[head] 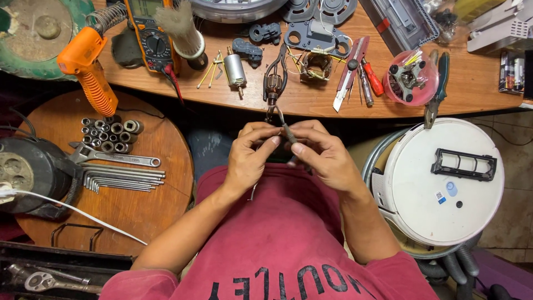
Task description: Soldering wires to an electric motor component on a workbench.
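While an orange pistol-shaped heat gun (89,69) is seen at ten o'clock, a row of steel sockets (110,134) and a steel adjustable wrench (114,159) are laid on the round wooden stool (150,211) at nine o'clock. Near the centre, the left hand (251,158) is closed, its fingertips (273,143) pinched on a thin grey probe-like tool (287,132). Just beside it, the same tool is gripped by the right hand (327,155), thumb pressed on the shaft. A copper-wound motor armature (273,86) lies at twelve o'clock on the wooden workbench (311,103). A round white robot vacuum (438,183) is placed at three o'clock.
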